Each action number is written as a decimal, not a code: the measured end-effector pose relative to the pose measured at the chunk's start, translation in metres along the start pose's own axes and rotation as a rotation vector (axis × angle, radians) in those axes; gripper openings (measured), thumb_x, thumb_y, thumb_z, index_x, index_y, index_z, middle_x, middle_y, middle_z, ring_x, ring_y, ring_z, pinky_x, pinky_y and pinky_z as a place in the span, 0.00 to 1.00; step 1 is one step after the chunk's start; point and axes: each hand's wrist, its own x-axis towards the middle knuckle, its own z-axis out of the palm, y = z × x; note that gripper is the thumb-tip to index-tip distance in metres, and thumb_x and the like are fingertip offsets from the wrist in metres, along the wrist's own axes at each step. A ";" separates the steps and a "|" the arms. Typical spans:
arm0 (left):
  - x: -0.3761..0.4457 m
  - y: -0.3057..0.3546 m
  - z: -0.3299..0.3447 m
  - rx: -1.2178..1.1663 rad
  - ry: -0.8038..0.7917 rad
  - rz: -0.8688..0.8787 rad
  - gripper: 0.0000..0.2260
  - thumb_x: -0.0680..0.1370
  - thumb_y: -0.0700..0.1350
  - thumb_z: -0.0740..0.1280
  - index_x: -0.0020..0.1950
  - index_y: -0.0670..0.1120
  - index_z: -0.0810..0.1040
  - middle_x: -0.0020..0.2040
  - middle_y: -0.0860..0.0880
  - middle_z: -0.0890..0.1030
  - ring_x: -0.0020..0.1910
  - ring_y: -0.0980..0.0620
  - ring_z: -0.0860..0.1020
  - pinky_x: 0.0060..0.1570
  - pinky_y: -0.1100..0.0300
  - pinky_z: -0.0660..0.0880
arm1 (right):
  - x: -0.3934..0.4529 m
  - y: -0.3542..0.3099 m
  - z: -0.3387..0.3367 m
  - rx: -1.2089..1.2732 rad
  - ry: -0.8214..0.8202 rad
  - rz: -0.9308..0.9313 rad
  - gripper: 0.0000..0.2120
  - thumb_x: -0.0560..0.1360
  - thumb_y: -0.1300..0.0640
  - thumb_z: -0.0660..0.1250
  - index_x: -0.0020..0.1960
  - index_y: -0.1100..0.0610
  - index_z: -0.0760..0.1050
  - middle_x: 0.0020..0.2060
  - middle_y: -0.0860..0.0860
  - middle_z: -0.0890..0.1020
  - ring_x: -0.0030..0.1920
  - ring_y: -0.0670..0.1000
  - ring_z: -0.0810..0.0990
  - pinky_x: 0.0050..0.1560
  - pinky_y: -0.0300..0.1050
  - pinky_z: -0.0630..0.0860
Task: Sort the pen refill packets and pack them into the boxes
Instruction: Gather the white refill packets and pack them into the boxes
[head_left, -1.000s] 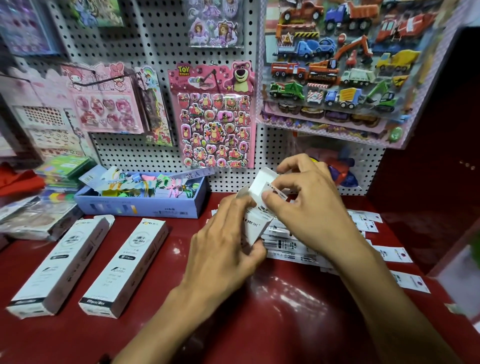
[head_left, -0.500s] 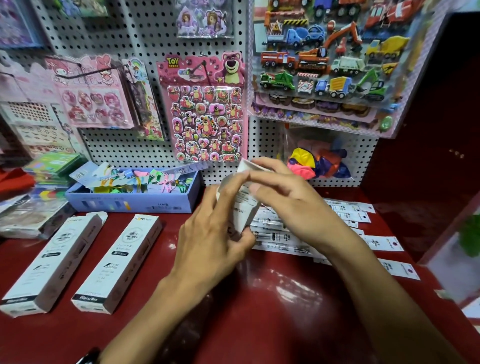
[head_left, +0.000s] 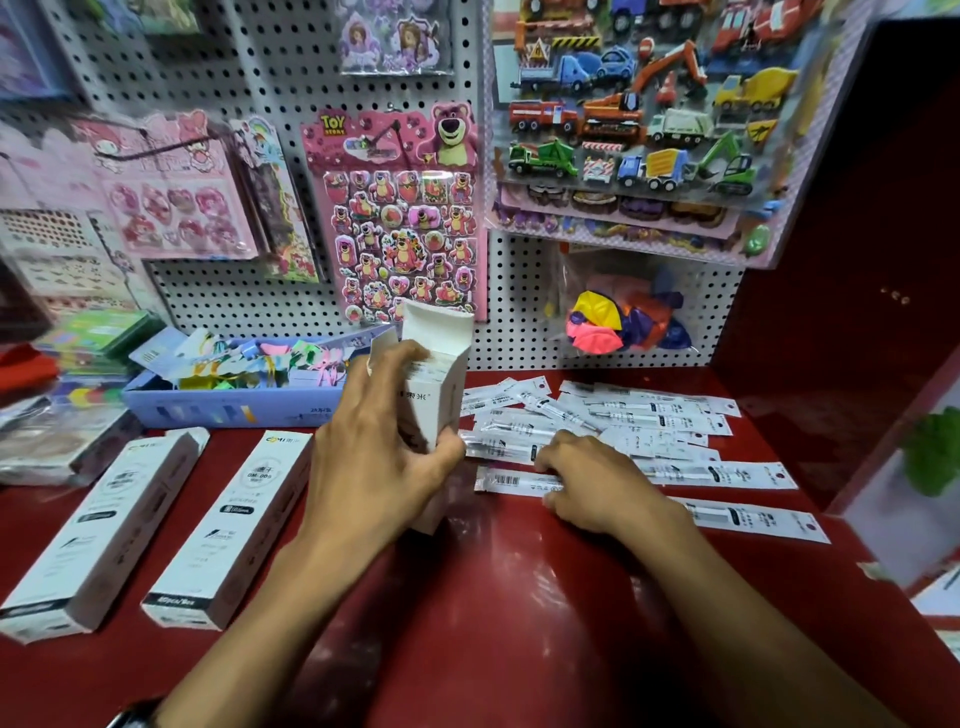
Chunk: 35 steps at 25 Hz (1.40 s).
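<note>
My left hand (head_left: 379, 457) grips a white refill box (head_left: 441, 384) held upright over the red counter, its top flap open. Several clear pen refill packets (head_left: 649, 421) lie spread on the counter to the right of the box. My right hand (head_left: 592, 478) rests on the nearest packets with its fingers curled over one packet (head_left: 511, 480) that has a barcode end. Two more white boxes lie flat at the left, one (head_left: 234, 525) beside the other (head_left: 98, 530).
A blue tray (head_left: 234, 410) of colourful clips stands behind the flat boxes. A pegboard wall (head_left: 249, 67) with sticker sheets rises at the back, a bag of balloons (head_left: 618, 317) hanging low on it. A dark red side wall (head_left: 857, 260) closes the right.
My right hand has left the box's top and dropped onto the packets on the counter. My left hand has turned the box upright, flap open.
</note>
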 end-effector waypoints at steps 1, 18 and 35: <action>0.001 -0.002 -0.001 0.001 0.018 -0.013 0.25 0.64 0.51 0.70 0.59 0.52 0.69 0.53 0.52 0.74 0.46 0.52 0.74 0.41 0.51 0.75 | 0.001 0.001 0.003 -0.014 0.036 -0.012 0.12 0.76 0.54 0.66 0.59 0.52 0.76 0.60 0.51 0.76 0.60 0.56 0.75 0.54 0.49 0.75; -0.005 0.004 0.005 0.096 -0.048 0.038 0.24 0.68 0.49 0.71 0.60 0.53 0.65 0.51 0.53 0.74 0.44 0.48 0.79 0.36 0.52 0.74 | -0.060 -0.041 -0.109 2.171 0.173 -0.191 0.11 0.65 0.61 0.61 0.45 0.56 0.77 0.43 0.53 0.86 0.36 0.51 0.81 0.31 0.40 0.74; -0.013 0.016 0.014 0.136 -0.119 0.204 0.26 0.68 0.48 0.72 0.61 0.52 0.65 0.55 0.55 0.75 0.45 0.51 0.79 0.36 0.62 0.69 | -0.039 -0.054 -0.084 1.471 0.626 -0.192 0.06 0.78 0.63 0.67 0.44 0.65 0.77 0.31 0.56 0.84 0.28 0.44 0.75 0.30 0.35 0.70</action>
